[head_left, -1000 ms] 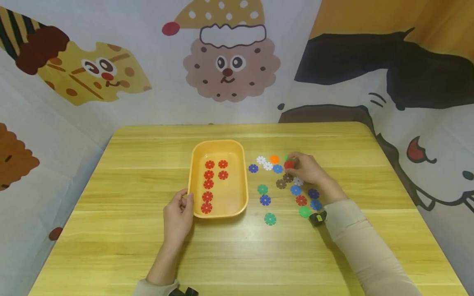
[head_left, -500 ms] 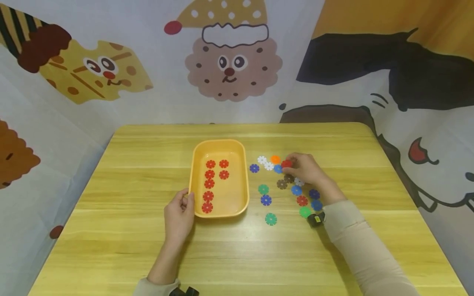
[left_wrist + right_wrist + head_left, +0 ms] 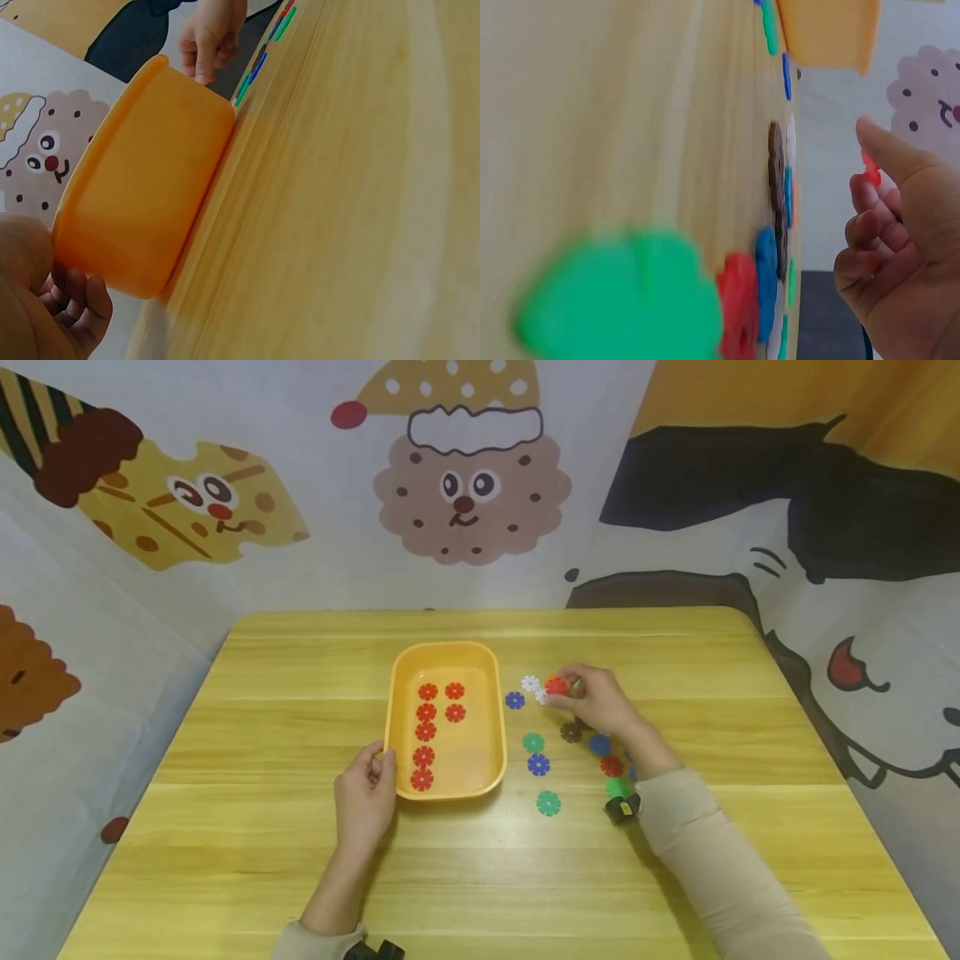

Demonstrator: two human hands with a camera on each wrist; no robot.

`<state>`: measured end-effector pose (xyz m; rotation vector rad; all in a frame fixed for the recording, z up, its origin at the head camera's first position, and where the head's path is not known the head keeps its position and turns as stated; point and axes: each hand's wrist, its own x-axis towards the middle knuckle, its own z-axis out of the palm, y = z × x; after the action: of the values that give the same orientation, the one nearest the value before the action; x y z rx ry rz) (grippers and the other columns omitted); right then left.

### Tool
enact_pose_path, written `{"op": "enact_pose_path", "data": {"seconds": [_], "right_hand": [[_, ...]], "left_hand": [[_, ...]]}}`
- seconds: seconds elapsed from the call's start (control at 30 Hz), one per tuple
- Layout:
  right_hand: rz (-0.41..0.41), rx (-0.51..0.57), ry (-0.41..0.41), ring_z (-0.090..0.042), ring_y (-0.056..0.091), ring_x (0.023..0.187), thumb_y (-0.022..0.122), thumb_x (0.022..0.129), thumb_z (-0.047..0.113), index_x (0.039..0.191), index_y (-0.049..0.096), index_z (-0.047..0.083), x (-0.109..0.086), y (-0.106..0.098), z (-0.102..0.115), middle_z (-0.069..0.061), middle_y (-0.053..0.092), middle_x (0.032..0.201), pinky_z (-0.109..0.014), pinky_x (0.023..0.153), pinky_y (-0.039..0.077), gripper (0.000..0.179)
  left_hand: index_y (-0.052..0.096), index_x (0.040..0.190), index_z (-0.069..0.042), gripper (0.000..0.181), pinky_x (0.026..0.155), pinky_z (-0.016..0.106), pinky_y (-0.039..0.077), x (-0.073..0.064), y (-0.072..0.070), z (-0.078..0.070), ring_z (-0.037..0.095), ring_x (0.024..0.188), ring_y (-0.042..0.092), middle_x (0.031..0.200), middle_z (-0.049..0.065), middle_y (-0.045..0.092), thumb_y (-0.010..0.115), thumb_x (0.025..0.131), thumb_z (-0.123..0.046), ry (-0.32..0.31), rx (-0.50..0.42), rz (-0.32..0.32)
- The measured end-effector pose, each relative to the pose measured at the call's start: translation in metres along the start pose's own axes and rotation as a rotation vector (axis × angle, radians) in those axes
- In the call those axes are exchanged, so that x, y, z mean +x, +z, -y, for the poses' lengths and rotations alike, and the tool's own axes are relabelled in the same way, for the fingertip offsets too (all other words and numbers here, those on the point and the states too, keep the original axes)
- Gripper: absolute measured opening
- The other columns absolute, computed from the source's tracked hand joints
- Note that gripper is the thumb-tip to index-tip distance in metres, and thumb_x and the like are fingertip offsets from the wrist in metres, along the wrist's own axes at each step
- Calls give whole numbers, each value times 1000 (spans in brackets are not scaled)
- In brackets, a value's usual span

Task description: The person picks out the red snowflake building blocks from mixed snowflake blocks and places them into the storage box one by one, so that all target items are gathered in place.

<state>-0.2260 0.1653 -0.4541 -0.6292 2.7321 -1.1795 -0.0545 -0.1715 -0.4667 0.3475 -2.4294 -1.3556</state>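
Note:
My left hand (image 3: 365, 800) grips the near left rim of a yellow-orange plastic tray (image 3: 467, 758), thumb at the edge and fingers along the outer wall. Several red notched plastic discs (image 3: 423, 757) lie flat in that tray, in a longer left column and a shorter right one. To the right of the tray, my right hand (image 3: 602, 702) pinches another red notched disc (image 3: 556, 685) between thumb and fingertips. The right wrist view shows that held disc (image 3: 871, 171) edge-on, raised off the tabletop, with most of it behind the thumb.
Loose discs spread over the wooden table (image 3: 465, 877) right of the tray: a blue one (image 3: 514, 700), a teal one (image 3: 548, 803), a red one (image 3: 611, 766), a brown one (image 3: 570, 732) and several others. A cartoon-printed cloth (image 3: 315, 585) hangs behind the table.
My right hand has drawn the red disc left toward the tray and now passes over the white and orange discs. My left hand keeps its place on the tray.

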Motion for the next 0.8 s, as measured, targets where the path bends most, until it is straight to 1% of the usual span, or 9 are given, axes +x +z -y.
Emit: {"op": "enact_pose_path", "data": {"seconds": [0.1, 0.23, 0.4, 0.63, 0.8], "right_hand": [[-5, -1, -7, -20, 54, 68, 81, 88, 26, 122, 66, 1, 2, 5, 6, -7, 65, 98, -29, 56, 49, 45], [-17, 3, -31, -20, 54, 66, 82, 87, 22, 119, 68, 2, 4, 10, 15, -8, 66, 97, -30, 57, 49, 41], [-19, 25, -91, -20, 55, 65, 83, 86, 21, 116, 69, 1, 4, 15, 24, -7, 66, 94, -27, 56, 49, 39], [8, 51, -131, -19, 53, 65, 83, 87, 25, 116, 70, 4, 5, 19, 41, -4, 65, 92, -25, 52, 44, 38], [34, 88, -162, -20, 54, 67, 82, 87, 25, 115, 70, 6, 6, 24, 54, -3, 65, 92, -25, 53, 46, 36]], "left_hand": [[66, 121, 11, 29, 46, 22, 42, 0, 0, 0, 13, 50, 48, 63, 5, 57, 61, 102, -11, -6, 0, 2], [66, 122, 10, 29, 45, 22, 42, 1, 1, 1, 13, 50, 49, 63, 5, 57, 61, 102, -11, -17, 5, 5], [65, 122, 9, 30, 45, 22, 42, 0, 0, 1, 12, 50, 48, 64, 5, 57, 60, 102, -11, -31, 2, 15], [65, 123, 10, 30, 45, 22, 42, 0, -1, 0, 12, 51, 48, 64, 6, 57, 60, 102, -12, -31, -3, 20], [65, 122, 10, 30, 45, 22, 42, 0, -2, 0, 11, 50, 48, 64, 6, 57, 59, 103, -12, -28, -8, 22]]}}
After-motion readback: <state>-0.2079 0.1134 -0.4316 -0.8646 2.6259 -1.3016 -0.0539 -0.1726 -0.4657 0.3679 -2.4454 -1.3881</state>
